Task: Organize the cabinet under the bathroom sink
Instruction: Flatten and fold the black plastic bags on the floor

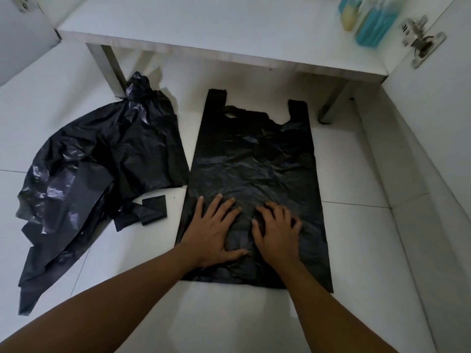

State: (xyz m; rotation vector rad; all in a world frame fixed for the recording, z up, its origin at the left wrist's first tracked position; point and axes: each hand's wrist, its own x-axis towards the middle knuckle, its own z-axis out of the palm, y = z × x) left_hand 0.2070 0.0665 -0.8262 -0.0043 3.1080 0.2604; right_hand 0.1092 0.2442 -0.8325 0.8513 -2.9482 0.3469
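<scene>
A black plastic carrier bag [254,159] lies flat on the white tiled floor, its two handles pointing toward the cabinet. My left hand [214,233] presses on its lower part with fingers spread and straight. Beside it, my right hand [276,233] also rests on the bag, its fingers bent at the tips against the plastic. A crumpled heap of black plastic bags [96,169] lies to the left, with a small folded black bag [153,211] at its right edge.
The white cabinet floor panel [204,34] stands on metal legs [112,70] just beyond the bags. Blue and yellow bottles [369,19] stand at its back right. An open cabinet door with a metal hinge [420,42] runs along the right side.
</scene>
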